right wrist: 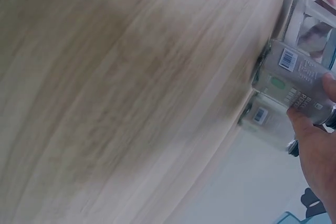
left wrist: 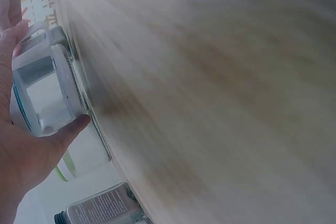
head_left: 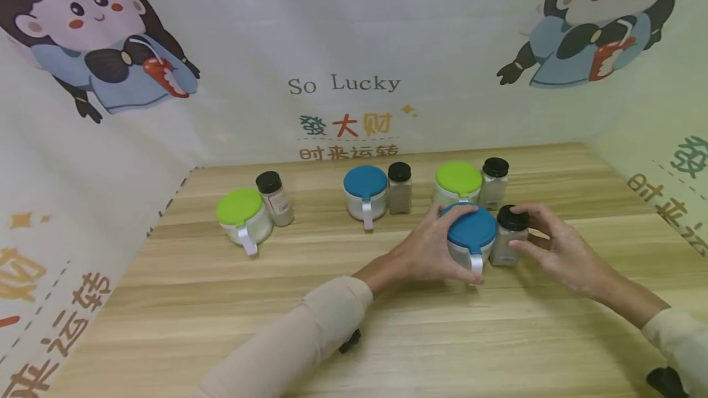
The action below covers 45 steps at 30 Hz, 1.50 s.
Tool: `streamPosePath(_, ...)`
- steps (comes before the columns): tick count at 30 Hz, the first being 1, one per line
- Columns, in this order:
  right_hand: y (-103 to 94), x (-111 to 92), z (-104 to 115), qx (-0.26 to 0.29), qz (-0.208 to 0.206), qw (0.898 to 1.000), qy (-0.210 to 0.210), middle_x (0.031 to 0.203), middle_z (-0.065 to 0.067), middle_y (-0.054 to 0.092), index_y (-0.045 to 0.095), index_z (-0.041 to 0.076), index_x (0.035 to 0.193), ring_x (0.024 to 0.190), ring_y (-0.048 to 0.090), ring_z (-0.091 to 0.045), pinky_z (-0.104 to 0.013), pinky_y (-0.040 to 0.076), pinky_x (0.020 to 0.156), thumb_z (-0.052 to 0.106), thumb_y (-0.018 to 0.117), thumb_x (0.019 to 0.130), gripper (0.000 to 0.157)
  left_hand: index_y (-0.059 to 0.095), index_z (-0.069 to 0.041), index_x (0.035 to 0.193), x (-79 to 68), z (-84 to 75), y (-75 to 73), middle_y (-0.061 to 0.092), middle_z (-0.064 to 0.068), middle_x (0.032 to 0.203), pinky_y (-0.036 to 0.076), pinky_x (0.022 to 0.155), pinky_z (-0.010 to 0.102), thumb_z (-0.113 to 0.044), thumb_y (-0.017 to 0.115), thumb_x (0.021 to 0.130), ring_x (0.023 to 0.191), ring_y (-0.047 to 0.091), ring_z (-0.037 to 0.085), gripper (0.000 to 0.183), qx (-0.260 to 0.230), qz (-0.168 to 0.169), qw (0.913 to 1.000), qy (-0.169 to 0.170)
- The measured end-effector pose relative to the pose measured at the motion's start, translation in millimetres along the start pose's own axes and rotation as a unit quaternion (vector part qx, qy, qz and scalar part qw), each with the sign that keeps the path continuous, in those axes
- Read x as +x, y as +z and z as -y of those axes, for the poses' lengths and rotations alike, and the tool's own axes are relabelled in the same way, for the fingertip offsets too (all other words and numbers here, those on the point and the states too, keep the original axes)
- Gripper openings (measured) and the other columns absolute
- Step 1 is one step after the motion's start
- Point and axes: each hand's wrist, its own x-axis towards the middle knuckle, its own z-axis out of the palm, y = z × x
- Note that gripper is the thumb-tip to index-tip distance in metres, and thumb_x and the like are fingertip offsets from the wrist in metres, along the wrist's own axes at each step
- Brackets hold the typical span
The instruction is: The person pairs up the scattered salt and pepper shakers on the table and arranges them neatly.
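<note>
My left hand (head_left: pixel 426 253) grips a clear seasoning jar with a blue lid (head_left: pixel 472 229), fingers along its far side and thumb near the white handle. Beside it on the right stands a black-capped pepper bottle (head_left: pixel 504 247), its label partly readable in the right wrist view. My right hand (head_left: pixel 566 257) holds that pepper bottle (right wrist: pixel 289 77) between thumb and fingers, near the cap. Both containers are upright, side by side. Just behind them are a green-lidded jar (head_left: pixel 458 178), its lower part hidden, and another black-capped bottle (head_left: pixel 494 186).
Further left along the wooden table (head_left: pixel 265 318) stand a second blue-lidded jar (head_left: pixel 365 184) with a black-capped bottle (head_left: pixel 400 192) next to it. Another green-lidded jar (head_left: pixel 240 207) and bottle (head_left: pixel 278 204) stand at the far left. A printed cloth (head_left: pixel 249 48) borders the table's back and sides.
</note>
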Motion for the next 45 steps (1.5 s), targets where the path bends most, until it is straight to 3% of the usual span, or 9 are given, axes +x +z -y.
streamPosePath(8,-9.8,1,-6,0.000,0.000,1.000,0.023,0.129,-0.028,0.051,0.044,-0.009,0.130,0.115,0.050,0.005,-0.012,0.046,0.089,-0.021,0.067,0.086,0.051,0.032,-0.034,0.157,6.5,-2.3,5.9,0.021,0.016,0.148,0.046,0.101,0.040,-0.042,0.094,0.071,0.127,0.045,0.030,0.106,-0.033,0.029,0.9990,-0.004)
streamPosePath(15,-16.6,4,-11,0.000,0.023,0.999,0.040,0.134,-0.035,0.047,0.038,-0.010,0.132,0.123,0.049,-0.054,-0.012,0.045,0.089,-0.021,0.064,0.089,0.052,0.029,-0.034,0.158,11.7,-3.7,8.9,0.013,0.019,0.154,0.042,0.105,0.045,-0.041,0.094,0.072,0.132,0.040,0.031,0.108,-0.034,0.039,0.9986,-0.004)
streamPosePath(19,-17.2,5,-11,-0.001,0.027,0.999,0.043,0.135,-0.040,0.045,0.036,-0.011,0.133,0.123,0.045,-0.062,-0.010,0.044,0.088,-0.021,0.063,0.090,0.053,0.028,-0.034,0.159,11.1,-3.4,9.2,0.013,0.019,0.154,0.042,0.106,0.045,-0.041,0.094,0.071,0.134,0.039,0.031,0.110,-0.040,0.033,0.9987,-0.003)
streamPosePath(30,-15.1,2,-7,-0.026,0.028,0.998,0.056,0.136,-0.036,0.044,0.033,-0.008,0.135,0.126,0.043,-0.061,-0.011,0.043,0.090,-0.018,0.064,0.091,0.055,0.028,-0.034,0.159,10.2,-4.7,12.5,0.015,0.019,0.153,0.043,0.104,0.045,-0.042,0.094,0.072,0.132,0.041,0.032,0.110,-0.040,0.041,0.9983,-0.010)
streamPosePath(34,-13.6,1,-6,-0.039,0.033,0.997,0.053,0.138,-0.038,0.043,0.024,-0.010,0.141,0.128,0.041,-0.060,-0.037,0.048,0.096,-0.016,0.064,0.092,0.064,0.026,-0.036,0.159,10.8,-6.6,9.9,0.016,0.021,0.154,0.045,0.102,0.046,-0.044,0.093,0.072,0.131,0.043,0.035,0.109,-0.019,0.046,0.9986,-0.016)
streamPosePath(37,-14.4,1,-5,-0.027,0.025,0.997,0.062,0.145,-0.037,0.037,0.021,-0.007,0.146,0.133,0.035,-0.059,-0.064,0.037,0.099,-0.012,0.067,0.091,0.071,0.026,-0.037,0.159,8.9,-7.4,8.1,0.014,0.020,0.155,0.046,0.101,0.046,-0.045,0.093,0.072,0.131,0.043,0.035,0.110,-0.011,0.035,0.9993,-0.012)
streamPosePath(38,-15.0,0,-5,-0.019,0.018,0.998,0.061,0.147,-0.036,0.035,0.020,-0.006,0.147,0.136,0.033,-0.058,-0.066,0.033,0.102,-0.012,0.067,0.091,0.074,0.025,-0.039,0.159,7.3,-7.8,7.6,0.013,0.019,0.156,0.046,0.101,0.046,-0.047,0.093,0.071,0.131,0.042,0.035,0.111,-0.008,0.028,0.9995,-0.010)
streamPosePath(42,-18.5,-1,-4,-0.005,-0.039,0.999,0.022,0.154,-0.023,0.034,0.027,-0.003,0.148,0.146,0.030,-0.031,-0.041,0.027,0.117,-0.017,0.066,0.087,0.074,0.027,-0.043,0.158,-1.4,-9.6,4.2,0.012,0.013,0.158,0.048,0.098,0.050,-0.055,0.092,0.067,0.135,0.037,0.032,0.113,0.010,-0.018,0.9997,0.010)
streamPosePath(45,-19.4,3,0,-0.001,-0.087,0.996,-0.027,0.149,-0.014,0.045,0.038,-0.004,0.144,0.140,0.038,-0.015,-0.019,0.032,0.110,-0.024,0.063,0.083,0.069,0.029,-0.039,0.157,-7.6,-12.8,-3.1,0.020,0.009,0.156,0.049,0.098,0.049,-0.057,0.090,0.069,0.136,0.035,0.026,0.109,0.020,-0.057,0.9977,0.031)
